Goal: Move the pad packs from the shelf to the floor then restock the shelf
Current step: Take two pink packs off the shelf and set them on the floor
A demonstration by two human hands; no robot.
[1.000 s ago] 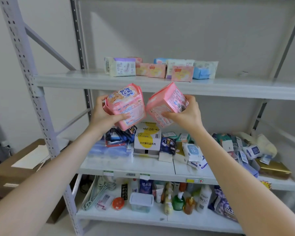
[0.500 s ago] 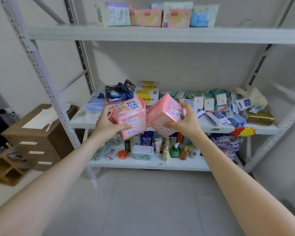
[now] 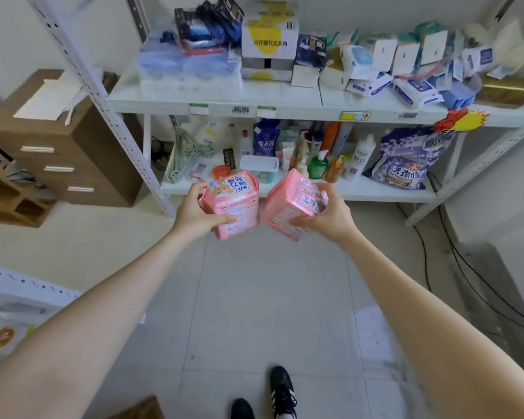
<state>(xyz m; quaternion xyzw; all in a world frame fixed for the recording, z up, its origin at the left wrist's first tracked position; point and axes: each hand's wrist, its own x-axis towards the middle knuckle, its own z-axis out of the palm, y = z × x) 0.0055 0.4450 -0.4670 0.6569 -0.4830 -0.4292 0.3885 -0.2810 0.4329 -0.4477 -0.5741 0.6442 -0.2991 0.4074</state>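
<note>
I hold two pink pad packs side by side in front of the bottom shelf, above the tiled floor (image 3: 254, 313). My left hand (image 3: 194, 214) grips the left pink pad pack (image 3: 235, 201), which has blue print and a small cartoon on its face. My right hand (image 3: 327, 220) grips the right pink pad pack (image 3: 294, 201), tilted with its printed back panel up. Both packs are in the air, well clear of the floor. The top shelf with the other pad packs is out of view.
The white metal rack (image 3: 285, 99) has a middle shelf crowded with boxes and wipes, and a bottom shelf (image 3: 375, 192) with bottles and a detergent bag (image 3: 406, 167). A brown drawer cabinet (image 3: 67, 152) stands left. Cables (image 3: 454, 276) trail on the right. My black shoes (image 3: 280, 394) are below.
The view has tilted down from the upper shelves to the floor. Both hands have lowered the two pink packs from mid-shelf height to bottom-shelf height, still held together.
</note>
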